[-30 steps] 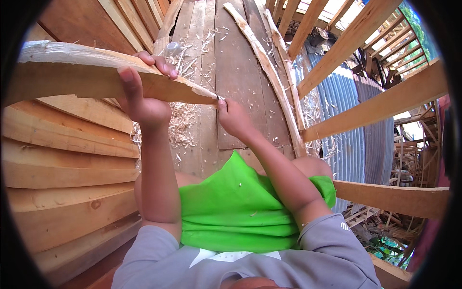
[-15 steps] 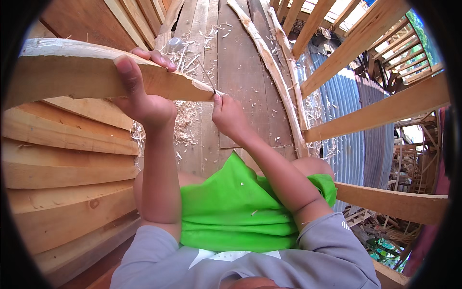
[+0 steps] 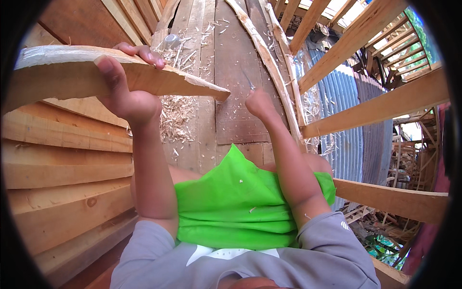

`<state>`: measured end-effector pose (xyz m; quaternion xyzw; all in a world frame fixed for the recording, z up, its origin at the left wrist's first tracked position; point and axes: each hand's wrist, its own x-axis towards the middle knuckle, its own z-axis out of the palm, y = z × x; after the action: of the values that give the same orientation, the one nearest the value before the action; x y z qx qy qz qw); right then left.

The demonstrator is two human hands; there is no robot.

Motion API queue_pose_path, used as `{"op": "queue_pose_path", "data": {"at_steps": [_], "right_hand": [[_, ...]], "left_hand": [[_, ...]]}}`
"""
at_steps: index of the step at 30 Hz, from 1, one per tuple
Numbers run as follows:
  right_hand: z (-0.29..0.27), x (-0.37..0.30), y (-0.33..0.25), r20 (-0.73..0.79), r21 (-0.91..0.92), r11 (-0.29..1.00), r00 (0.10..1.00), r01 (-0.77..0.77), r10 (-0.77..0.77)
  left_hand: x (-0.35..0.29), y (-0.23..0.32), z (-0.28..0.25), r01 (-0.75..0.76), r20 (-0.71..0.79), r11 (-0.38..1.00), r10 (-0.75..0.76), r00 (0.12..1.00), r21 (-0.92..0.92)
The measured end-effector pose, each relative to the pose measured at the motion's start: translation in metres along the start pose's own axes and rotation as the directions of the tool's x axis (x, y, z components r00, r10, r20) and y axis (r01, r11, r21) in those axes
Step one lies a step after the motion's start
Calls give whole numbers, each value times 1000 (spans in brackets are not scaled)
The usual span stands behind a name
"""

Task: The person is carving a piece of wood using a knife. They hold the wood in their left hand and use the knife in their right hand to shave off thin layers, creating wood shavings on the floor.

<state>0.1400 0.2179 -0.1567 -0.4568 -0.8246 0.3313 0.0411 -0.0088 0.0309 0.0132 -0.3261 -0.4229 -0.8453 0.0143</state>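
Note:
A long wooden plank (image 3: 185,85) runs in from the left and tapers to a pale, freshly cut tip over the floor. My left hand (image 3: 132,100) grips it from below, the thumb on the near face and the fingers over the top edge. That top edge is whitish and rough. To the right of the tip, apart from it, my right hand (image 3: 260,103) is a fist around a knife (image 3: 248,80). Its handle is hidden in my fingers; the thin blade looks blurred and points away from me. Bright green cloth (image 3: 236,202) covers my lap.
Wood shavings (image 3: 179,120) are strewn over the floorboards, with a small clear cup (image 3: 172,41) among them. Stacked planks (image 3: 67,168) line my left side. Peeled poles (image 3: 263,53) lie to the right, before wooden rails (image 3: 375,103) and corrugated metal sheets (image 3: 341,115).
My right hand has moved right with the knife, off the plank's tip. My left hand and the plank have shifted slightly left, and the tip appears further right and unobstructed.

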Motion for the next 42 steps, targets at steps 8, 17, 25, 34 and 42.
{"op": "queue_pose_path", "data": {"at_steps": [8, 17, 25, 34, 42], "right_hand": [[25, 3, 59, 23, -231, 969, 995, -92, 100], [69, -11, 63, -50, -328, 939, 995, -98, 86], [89, -28, 17, 358, -265, 898, 901, 350, -246], [64, -15, 38, 163, -361, 930, 987, 73, -14], [91, -34, 23, 377, -362, 896, 919, 257, -112]], "left_hand": [[2, 32, 3, -40, 64, 999, 43, 997, -34], [5, 68, -18, 6, 128, 998, 3, 992, -66], [6, 75, -19, 20, 150, 999, -13, 989, -47], [7, 81, -29, 75, 182, 996, -65, 981, -51], [7, 81, -25, 117, 211, 988, -93, 973, -105]]}}
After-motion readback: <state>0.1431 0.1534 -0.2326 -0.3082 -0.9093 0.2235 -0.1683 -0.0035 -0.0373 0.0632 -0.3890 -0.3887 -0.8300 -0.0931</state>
